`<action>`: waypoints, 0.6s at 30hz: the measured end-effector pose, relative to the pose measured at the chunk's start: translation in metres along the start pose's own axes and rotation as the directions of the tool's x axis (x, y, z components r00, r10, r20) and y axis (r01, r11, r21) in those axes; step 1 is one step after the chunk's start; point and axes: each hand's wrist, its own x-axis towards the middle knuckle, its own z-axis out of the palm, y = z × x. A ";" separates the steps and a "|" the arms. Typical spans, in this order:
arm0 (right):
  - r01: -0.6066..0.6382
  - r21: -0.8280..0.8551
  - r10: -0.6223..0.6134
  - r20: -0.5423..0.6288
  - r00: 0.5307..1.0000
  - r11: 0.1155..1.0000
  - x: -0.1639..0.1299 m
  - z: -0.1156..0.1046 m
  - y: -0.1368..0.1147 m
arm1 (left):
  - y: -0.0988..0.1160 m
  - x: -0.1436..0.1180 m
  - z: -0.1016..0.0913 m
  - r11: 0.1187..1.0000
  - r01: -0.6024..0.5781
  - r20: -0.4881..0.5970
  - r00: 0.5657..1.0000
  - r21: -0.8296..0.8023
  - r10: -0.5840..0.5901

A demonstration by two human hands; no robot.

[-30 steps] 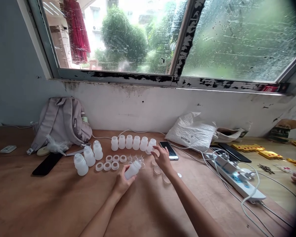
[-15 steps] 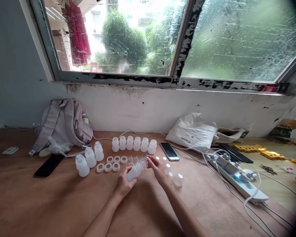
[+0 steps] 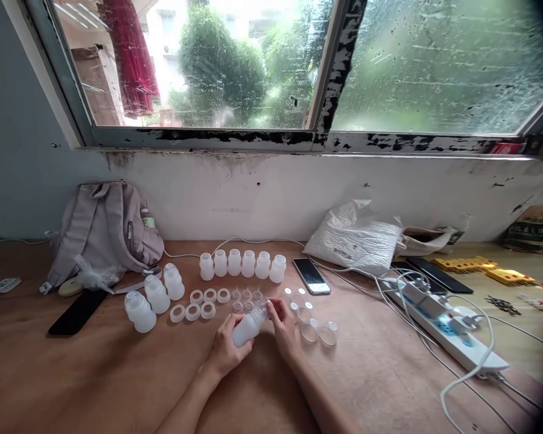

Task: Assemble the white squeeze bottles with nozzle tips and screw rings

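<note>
The left hand (image 3: 226,348) wraps its fingers around the tilted frosted bottle (image 3: 247,331) over the table (image 3: 95,386); the right hand's (image 3: 284,325) fingers pinch its clear top (image 3: 262,306). Good handling means bracing the body without squeezing and keeping both parts aligned.

Six open bottles (image 3: 234,263), three topped bottles (image 3: 157,295) and one held bottle (image 3: 248,328) are visible. Six rings (image 3: 192,312), five clear teats (image 3: 248,306) and six clear caps (image 3: 328,336) show too.
</note>
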 end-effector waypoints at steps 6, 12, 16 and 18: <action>-0.019 0.021 0.020 -0.042 0.999 1.000 -0.006 0.003 0.003 | 0.004 -0.001 0.002 0.998 0.054 -0.002 0.999 -0.037 -0.054; -0.093 0.085 0.101 -0.100 0.990 0.992 -0.012 0.009 0.009 | 0.005 -0.001 0.006 0.996 0.078 -0.045 0.996 -0.052 -0.080; -0.154 0.120 0.161 -0.056 0.985 0.981 -0.016 0.012 0.009 | 0.004 -0.001 0.007 0.995 0.095 -0.061 0.993 -0.029 -0.097; -0.153 0.113 0.158 -0.037 0.987 0.982 -0.017 0.012 0.009 | 0.003 -0.002 0.007 0.996 0.092 -0.064 0.994 -0.008 -0.093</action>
